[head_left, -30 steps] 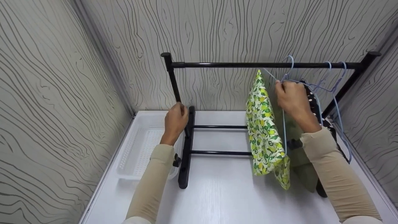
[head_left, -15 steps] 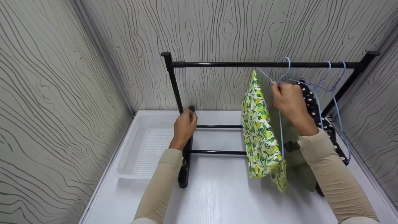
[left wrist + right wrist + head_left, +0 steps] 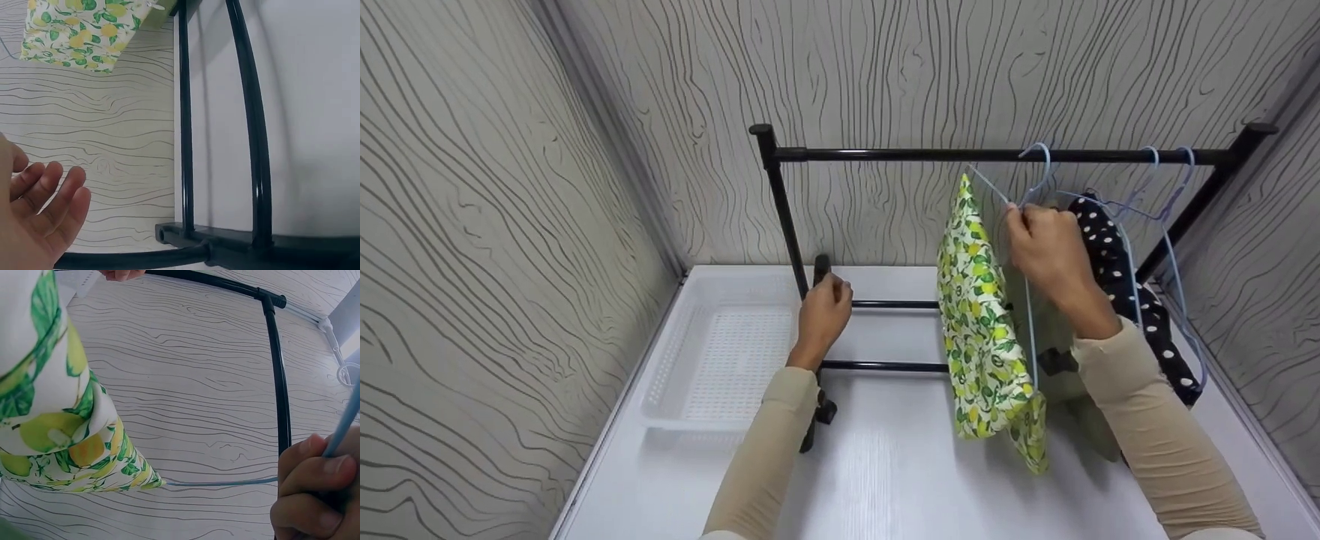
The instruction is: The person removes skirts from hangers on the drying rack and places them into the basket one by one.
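My right hand (image 3: 1057,262) grips a light-blue hanger (image 3: 1032,337) just below its hook. A lemon-print cloth (image 3: 979,322) hangs from this hanger's near side. The hook is at the rail of the black clothes rack (image 3: 915,156); I cannot tell whether it bears on it. In the right wrist view, curled fingers (image 3: 318,486) wrap the blue hanger wire. My left hand (image 3: 825,315) is beside the rack's left post. Its fingers are loosely bent with nothing between them in the left wrist view, where the palm (image 3: 39,225) shows.
Behind my right hand hangs a black polka-dot garment (image 3: 1099,247), with more blue hangers (image 3: 1174,195) at the rail's right end. Olive cloth (image 3: 1091,427) hangs below. A white perforated basket (image 3: 667,352) stands left of the rack on the white table (image 3: 885,465). Wood-patterned walls enclose it.
My right hand has moved left and slightly down, bringing the hanger and lemon-print cloth along. My left hand has come off the left post, moving right and down.
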`<state>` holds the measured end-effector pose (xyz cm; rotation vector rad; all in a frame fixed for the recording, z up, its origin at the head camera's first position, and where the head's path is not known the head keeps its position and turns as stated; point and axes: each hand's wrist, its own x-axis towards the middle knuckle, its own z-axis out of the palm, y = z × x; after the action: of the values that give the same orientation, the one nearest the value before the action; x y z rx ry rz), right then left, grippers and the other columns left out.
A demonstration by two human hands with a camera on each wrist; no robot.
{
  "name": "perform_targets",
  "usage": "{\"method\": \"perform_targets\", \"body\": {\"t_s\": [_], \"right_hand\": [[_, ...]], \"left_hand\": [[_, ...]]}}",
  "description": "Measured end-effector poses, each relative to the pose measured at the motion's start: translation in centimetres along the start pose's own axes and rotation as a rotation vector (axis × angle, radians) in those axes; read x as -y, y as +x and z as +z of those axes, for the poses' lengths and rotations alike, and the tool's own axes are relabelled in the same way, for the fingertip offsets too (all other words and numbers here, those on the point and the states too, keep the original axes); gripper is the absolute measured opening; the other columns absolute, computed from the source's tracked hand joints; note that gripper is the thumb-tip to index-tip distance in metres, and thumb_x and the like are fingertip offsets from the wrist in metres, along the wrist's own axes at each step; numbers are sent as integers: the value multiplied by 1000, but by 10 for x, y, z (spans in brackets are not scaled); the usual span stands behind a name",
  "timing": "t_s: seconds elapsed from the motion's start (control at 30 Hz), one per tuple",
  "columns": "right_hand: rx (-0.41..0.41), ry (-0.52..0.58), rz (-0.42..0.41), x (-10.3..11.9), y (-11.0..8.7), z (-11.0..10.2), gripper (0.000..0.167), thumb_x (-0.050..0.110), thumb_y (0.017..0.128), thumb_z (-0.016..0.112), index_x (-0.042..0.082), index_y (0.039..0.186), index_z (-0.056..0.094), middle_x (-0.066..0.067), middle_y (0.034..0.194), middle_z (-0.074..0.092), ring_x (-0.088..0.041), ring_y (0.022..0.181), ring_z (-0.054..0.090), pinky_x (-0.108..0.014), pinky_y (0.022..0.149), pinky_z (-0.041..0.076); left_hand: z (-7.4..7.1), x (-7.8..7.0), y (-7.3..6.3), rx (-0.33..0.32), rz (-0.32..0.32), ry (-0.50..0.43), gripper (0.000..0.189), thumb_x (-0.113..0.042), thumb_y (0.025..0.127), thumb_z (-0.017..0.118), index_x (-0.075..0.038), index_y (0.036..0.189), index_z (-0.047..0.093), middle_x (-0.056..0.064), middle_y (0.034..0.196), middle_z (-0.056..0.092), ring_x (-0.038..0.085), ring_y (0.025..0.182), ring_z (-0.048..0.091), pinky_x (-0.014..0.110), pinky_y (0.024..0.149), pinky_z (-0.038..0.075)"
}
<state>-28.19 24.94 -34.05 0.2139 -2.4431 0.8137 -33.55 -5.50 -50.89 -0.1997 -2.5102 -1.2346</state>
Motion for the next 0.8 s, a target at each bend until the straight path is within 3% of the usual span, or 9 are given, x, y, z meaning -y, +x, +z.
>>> {"method": "perform_targets", "body": {"t_s": [0.23, 0.4, 0.57, 0.8], "right_hand": [[9, 8, 7, 7, -5, 4, 53, 26, 114, 46, 11, 64, 44, 1, 55, 37, -17, 46, 36, -27, 42, 29], [-20, -6, -3, 12, -6, 9, 51, 23, 113, 49, 11, 63, 46, 1, 54, 39, -18, 48, 37, -29, 45, 30], [-50, 21, -23, 14, -8, 12, 50, 18, 111, 52, 9, 63, 51, -1, 53, 44, -16, 45, 39, -25, 42, 29], [-1, 92, 18, 16, -13, 12, 47, 23, 114, 48, 4, 72, 61, -7, 57, 55, -14, 45, 48, -20, 39, 31]], "left_hand": [[18, -1, -13, 67, -64, -145, 21, -22, 111, 54, -8, 105, 69, 2, 81, 71, 8, 68, 66, 26, 62, 51], [30, -1, -20, 97, -101, -184, 18, -19, 110, 56, -7, 105, 68, 4, 83, 73, 7, 69, 68, 23, 61, 50], [43, -5, -27, 127, -137, -231, 19, -19, 110, 56, -5, 108, 68, 5, 86, 73, 12, 73, 72, 23, 64, 54], [62, -10, -41, 203, -182, -290, 18, -19, 111, 54, -5, 110, 65, 9, 93, 74, 19, 81, 76, 23, 67, 54]]}}
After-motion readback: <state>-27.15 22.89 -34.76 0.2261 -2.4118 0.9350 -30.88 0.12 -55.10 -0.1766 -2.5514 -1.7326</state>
